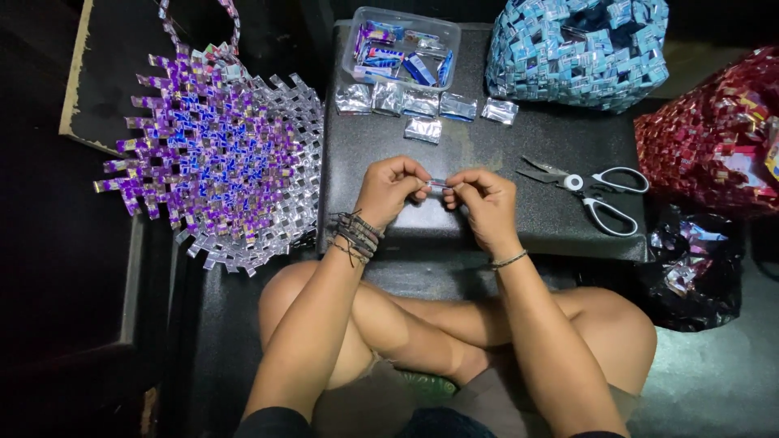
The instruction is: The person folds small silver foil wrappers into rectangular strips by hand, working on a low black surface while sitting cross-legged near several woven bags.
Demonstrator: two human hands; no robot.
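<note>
Floor: dark, dull grey-green patch (706,381) at 4 o'clock.
Furniture: low black textured table (487,146) at 12 o'clock; worn dark board (97,81) at 10 o'clock.
Light: dim surroundings, bright overhead centre.

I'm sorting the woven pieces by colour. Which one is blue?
The rounded woven bag at the top, behind the scissors. The flat woven mat at left is purple and silver; the woven piece at right is red.
</note>
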